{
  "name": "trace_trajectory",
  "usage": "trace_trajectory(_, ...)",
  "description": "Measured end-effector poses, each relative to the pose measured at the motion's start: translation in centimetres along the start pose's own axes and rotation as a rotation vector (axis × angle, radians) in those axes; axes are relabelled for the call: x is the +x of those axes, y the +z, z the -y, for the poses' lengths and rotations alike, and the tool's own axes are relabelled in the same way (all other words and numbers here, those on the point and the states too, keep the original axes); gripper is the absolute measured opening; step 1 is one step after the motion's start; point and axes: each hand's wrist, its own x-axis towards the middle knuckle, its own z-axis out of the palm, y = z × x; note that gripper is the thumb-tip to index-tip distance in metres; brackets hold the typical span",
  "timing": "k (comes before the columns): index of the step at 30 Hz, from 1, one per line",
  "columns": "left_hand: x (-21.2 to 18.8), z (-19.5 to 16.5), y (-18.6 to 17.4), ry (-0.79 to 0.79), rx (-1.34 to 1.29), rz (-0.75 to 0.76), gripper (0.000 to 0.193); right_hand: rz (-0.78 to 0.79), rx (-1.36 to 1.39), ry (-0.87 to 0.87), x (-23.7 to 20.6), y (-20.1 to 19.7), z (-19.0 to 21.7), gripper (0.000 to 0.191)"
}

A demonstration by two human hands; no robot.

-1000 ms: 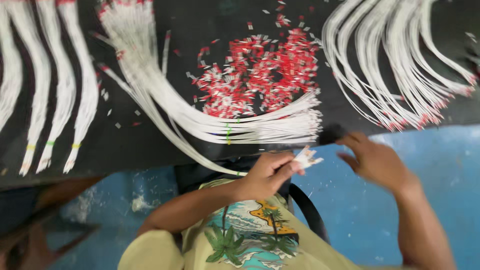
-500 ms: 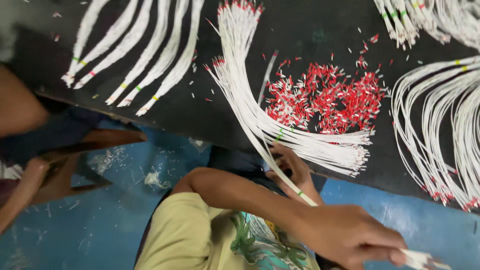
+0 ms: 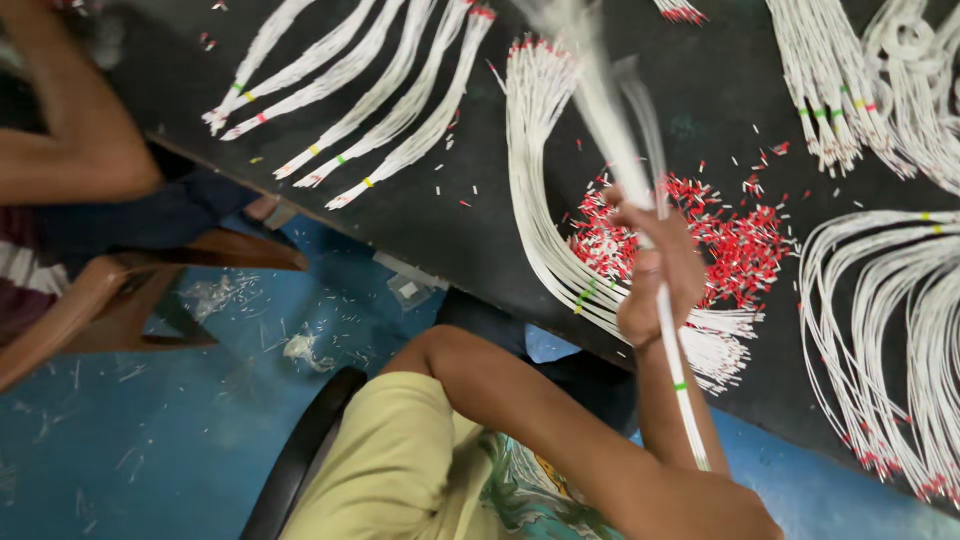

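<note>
In the head view, our left hand (image 3: 655, 265) now stands raised over the near edge of the black bench (image 3: 450, 220), fingers closed tight around a slim banded bundle of white insulated wires (image 3: 684, 405). Half a second ago that hand was low, off the bench edge, holding the bundle's end. The bundle has swung upright, its upper length blurred with motion above the fist and its tail hanging along our forearm, so we judge it is being shaken or levelled in the hand. Our right hand has gone out of sight. Just behind the fist lies the loose heap of small red-sleeved metal ferrules (image 3: 745, 245), beside a fanned sheaf of white wires (image 3: 545, 200). Tied white bundles (image 3: 400, 110) lie toward the far left corner, where another person's arm (image 3: 70, 130) rests.
</note>
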Motion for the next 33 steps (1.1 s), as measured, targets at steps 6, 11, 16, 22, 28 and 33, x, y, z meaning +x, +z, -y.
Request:
trace_trajectory(6, -5.1, -4.9, -6.1, -0.001, 0.345, 0.023, 0.022, -0.147, -0.013, -0.062, 1.3, 1.9, -3.3, 0.047)
trace_trajectory(11, -10.2, -8.1, -11.5, 0.134, 0.379, -0.194, 0.023, 0.142, -0.176, 0.067, -1.3, 6.3, -6.1, 0.036)
trace_trajectory(16, -13.9, -8.0, -14.2, -0.265, 0.384, -0.248, 0.023, 0.444, -0.27, -0.077, -2.1, 6.7, -7.1, 0.054)
trace_trajectory(22, -16.0, -7.7, -14.8, -0.412, 0.131, -0.483, 0.016, 0.328, -0.189, 0.036, -4.5, 1.6, -6.5, 0.032)
trace_trajectory(28, -15.8, -5.5, -15.5, -0.488, -0.079, -0.696, 0.018, 0.229, 0.314, 0.612, -7.5, -7.0, -8.0, 0.032)
trace_trajectory(33, -15.4, -3.8, -15.8, -0.643, -0.128, -0.635, 0.02, 0.149, 0.51, 0.749, -12.3, -11.3, -7.6, 0.057)
